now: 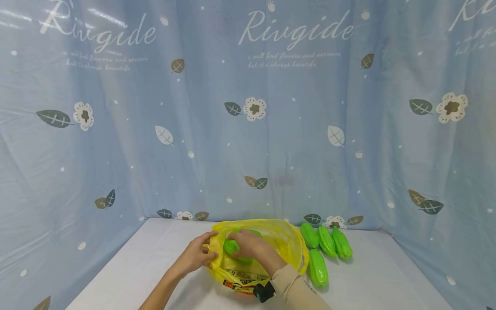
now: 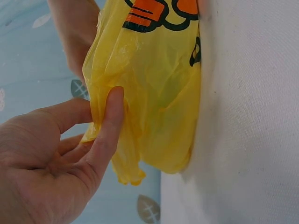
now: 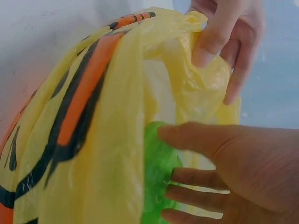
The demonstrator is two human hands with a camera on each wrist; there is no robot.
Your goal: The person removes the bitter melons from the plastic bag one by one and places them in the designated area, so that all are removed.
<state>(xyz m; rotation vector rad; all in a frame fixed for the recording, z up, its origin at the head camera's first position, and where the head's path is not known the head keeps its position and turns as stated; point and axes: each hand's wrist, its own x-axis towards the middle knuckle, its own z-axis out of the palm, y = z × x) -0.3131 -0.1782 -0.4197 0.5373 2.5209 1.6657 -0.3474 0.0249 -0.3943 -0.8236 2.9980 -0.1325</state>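
Observation:
A yellow plastic bag [image 1: 284,237] with orange and black print lies on the white table with its mouth spread. At its left side my left hand [image 1: 196,253] pinches the rim between thumb and fingers; the left wrist view shows the plastic [image 2: 154,88] bunched there. My right hand [image 1: 252,245] reaches inside the bag and grips a shiny green ridged gourd [image 1: 231,247]. In the right wrist view, its thumb and fingers touch the gourd [image 3: 158,172], which the bag wall partly hides. More green shows behind the right hand, but its shape is unclear.
Several similar green gourds lie right of the bag: three side by side farther back, including the middle gourd [image 1: 327,242], and one nearer gourd [image 1: 318,268]. A blue patterned curtain [image 1: 209,129] surrounds the white table [image 1: 372,280] at the back and sides.

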